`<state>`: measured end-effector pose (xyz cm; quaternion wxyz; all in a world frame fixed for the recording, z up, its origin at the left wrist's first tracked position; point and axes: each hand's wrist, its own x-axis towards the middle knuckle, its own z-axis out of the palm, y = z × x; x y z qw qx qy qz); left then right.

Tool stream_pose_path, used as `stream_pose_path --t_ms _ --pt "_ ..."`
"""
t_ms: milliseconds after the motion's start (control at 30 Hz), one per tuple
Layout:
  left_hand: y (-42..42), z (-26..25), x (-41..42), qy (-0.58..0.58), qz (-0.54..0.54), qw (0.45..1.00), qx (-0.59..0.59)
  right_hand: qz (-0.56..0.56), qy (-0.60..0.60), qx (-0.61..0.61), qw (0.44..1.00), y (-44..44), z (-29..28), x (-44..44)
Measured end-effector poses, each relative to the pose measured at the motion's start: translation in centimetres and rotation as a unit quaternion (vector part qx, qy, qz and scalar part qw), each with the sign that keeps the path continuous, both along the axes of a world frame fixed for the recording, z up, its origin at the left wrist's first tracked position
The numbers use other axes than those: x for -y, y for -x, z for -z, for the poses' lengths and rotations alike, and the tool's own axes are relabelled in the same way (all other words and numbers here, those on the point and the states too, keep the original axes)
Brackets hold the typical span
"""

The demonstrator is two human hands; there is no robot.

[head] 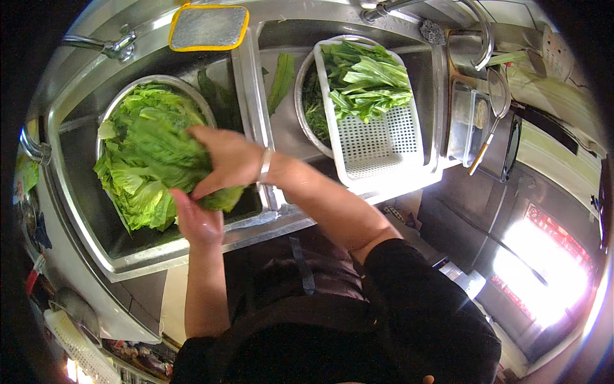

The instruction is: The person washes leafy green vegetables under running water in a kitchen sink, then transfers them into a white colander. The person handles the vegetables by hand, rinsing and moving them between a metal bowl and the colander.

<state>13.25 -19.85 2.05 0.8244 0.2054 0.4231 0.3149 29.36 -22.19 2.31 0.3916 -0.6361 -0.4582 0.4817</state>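
My right hand (231, 161), with a pale band at the wrist, grips a blurred bunch of green lettuce leaves (175, 149). Below it, my wet left hand (199, 221) holds the same bunch from the near side, its fingers partly hidden by leaves. The bunch is over a round metal bowl (128, 85) heaped with loose lettuce (148, 201) in the left sink basin (79, 177). In the right basin (297, 129), a white perforated plastic basket (379, 153) with long leafy greens (376, 81) rests tilted on another metal bowl (307, 122) containing darker greens.
A metal divider (254, 101) separates the basins. A yellow-edged silver pad (209, 28) lies on the back rim. Faucets (117, 48) reach in from behind. A steel scrubber (432, 32), a clear plastic container (467, 127) and a wooden-handled strainer (489, 134) are at right. Loose leaves (280, 84) lie in the right basin.
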Motion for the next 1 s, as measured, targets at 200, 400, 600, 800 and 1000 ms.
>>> stream_pose_path --t_ms 200,400,600,800,1000 --pt "-8.3 -3.1 11.0 0.052 0.216 0.965 0.142 -0.049 0.048 0.066 0.995 -13.5 -7.6 12.6" --pt "-16.9 -0.1 20.0 0.208 0.282 0.92 0.179 -0.156 0.162 0.23 0.947 -21.5 -5.0 22.3" --pt "-18.5 2.0 21.5 0.265 0.45 0.853 -0.011 -0.052 0.162 0.243 0.955 -23.9 2.7 27.4" --pt "-18.9 3.1 18.2 -0.363 0.58 0.719 -0.126 0.009 0.218 0.63 0.746 -24.1 4.6 34.0" --pt "-22.5 5.3 19.4 -0.768 0.508 0.323 -0.22 -0.047 0.284 0.642 0.71 -26.0 2.9 34.8"
